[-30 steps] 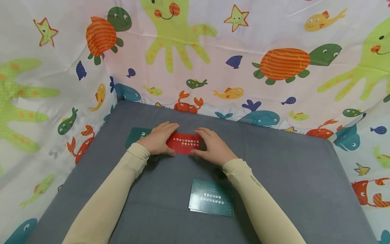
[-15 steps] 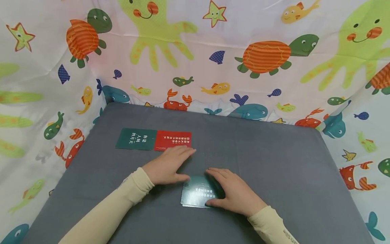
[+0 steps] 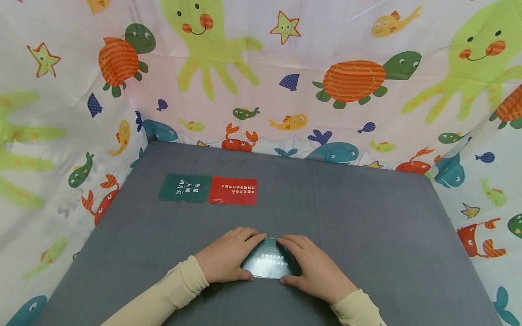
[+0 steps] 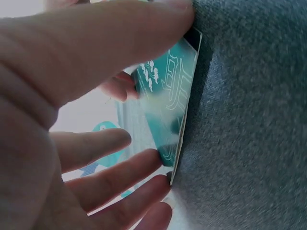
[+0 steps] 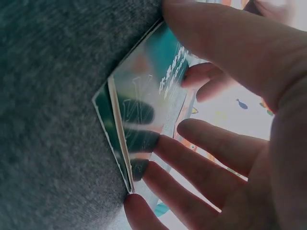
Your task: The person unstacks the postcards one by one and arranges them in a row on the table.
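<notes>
A small stack of glossy dark green cards with white writing lies on the grey cloth, close to me. My left hand holds its left end, thumb at the near edge and fingertips at the far edge. Opposite it, my right hand holds the right end the same way. In the right wrist view the lower card sticks out slightly from under the upper card. The left wrist view shows the left thumb over one corner of the stack.
Farther off on the left, a green card and a red card lie side by side, their edges meeting. Grey cloth covers the flat surface. A curtain printed with sea animals stands behind and at both sides.
Both hands have left the red card, now lying beside the single green card, and come back toward me. The right hand reached the green stack first; the left now holds it too.
</notes>
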Demonstrator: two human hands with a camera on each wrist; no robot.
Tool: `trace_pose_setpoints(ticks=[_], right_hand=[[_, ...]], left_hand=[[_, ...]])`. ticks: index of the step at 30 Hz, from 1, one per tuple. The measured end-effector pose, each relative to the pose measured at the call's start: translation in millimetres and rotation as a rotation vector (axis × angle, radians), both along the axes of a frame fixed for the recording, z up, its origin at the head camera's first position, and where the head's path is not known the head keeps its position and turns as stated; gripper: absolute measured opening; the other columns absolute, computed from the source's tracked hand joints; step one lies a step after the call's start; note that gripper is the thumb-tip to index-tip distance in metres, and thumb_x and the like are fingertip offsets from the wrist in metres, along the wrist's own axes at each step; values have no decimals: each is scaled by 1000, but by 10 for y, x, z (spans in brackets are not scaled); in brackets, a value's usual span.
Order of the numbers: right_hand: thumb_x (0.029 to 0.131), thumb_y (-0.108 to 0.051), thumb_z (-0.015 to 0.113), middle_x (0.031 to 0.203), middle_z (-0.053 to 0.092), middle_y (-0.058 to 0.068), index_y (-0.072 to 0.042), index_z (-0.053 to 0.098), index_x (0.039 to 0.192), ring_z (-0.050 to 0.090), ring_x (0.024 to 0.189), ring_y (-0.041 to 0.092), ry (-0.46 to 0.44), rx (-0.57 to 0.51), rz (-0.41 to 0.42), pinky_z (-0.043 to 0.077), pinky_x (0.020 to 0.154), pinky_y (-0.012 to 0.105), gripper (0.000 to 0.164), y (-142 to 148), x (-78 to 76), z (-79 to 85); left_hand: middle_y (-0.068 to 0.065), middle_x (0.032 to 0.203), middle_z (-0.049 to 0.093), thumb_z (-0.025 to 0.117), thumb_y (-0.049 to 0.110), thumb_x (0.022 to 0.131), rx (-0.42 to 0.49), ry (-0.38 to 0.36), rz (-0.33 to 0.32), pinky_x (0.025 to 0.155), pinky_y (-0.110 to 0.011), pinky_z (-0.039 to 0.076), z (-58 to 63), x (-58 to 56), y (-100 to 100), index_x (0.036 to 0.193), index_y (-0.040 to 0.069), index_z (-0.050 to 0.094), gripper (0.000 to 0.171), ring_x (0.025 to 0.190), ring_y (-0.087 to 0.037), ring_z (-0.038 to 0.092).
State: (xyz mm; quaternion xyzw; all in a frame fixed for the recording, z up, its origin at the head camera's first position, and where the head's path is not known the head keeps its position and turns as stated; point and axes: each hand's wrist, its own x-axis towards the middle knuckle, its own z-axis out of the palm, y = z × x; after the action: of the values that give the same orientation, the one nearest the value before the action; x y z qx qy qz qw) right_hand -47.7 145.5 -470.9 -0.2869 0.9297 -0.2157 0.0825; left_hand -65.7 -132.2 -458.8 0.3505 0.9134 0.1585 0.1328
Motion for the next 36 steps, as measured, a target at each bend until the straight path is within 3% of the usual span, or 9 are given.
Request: trace_pose_setpoints(ticks=[8, 12, 23, 30, 36], right_hand=[[80, -40, 98, 151, 61, -1, -15, 60, 153, 59, 140, 22, 59, -22, 16, 56, 110, 47, 86, 41, 10, -41], [80, -42, 97, 151, 62, -2, -16, 59, 154, 60, 139, 23, 45, -25, 20, 56, 111, 49, 86, 38, -4, -45], [80, -41, 97, 147, 63, 1, -16, 60, 153, 60, 137, 26, 67, -37, 20, 56, 110, 51, 86, 61, -64, 5], [82, -40, 96, 151, 60, 5, -16, 58, 154, 57, 140, 29, 68, -37, 18, 54, 112, 54, 85, 90, -265, 97], [84, -33, 94, 154, 57, 8, -14, 56, 157, 50, 146, 33, 8, -39, -17, 51, 117, 55, 84, 118, -664, 126]], left_hand=[[-3, 144, 56, 92, 41, 86, 73, -34, 17, 112, -42, 53, -67, 1, 12, 160, 11, 51, 90, 130, -21, 54], [-1, 139, 55, 93, 39, 84, 106, -59, 20, 107, -38, 54, -86, -15, -10, 160, 12, 51, 91, 126, -18, 51], [-1, 136, 50, 91, 38, 84, 134, -109, 25, 102, -37, 51, -72, -95, 4, 162, 14, 48, 92, 123, -15, 46], [-2, 139, 50, 92, 38, 82, 130, -74, 21, 105, -43, 47, 16, -329, 48, 163, 15, 46, 96, 125, -17, 47], [-8, 141, 51, 92, 38, 81, 109, -78, 50, 117, -53, 37, 94, -702, 127, 166, 12, 41, 102, 132, -21, 46]])
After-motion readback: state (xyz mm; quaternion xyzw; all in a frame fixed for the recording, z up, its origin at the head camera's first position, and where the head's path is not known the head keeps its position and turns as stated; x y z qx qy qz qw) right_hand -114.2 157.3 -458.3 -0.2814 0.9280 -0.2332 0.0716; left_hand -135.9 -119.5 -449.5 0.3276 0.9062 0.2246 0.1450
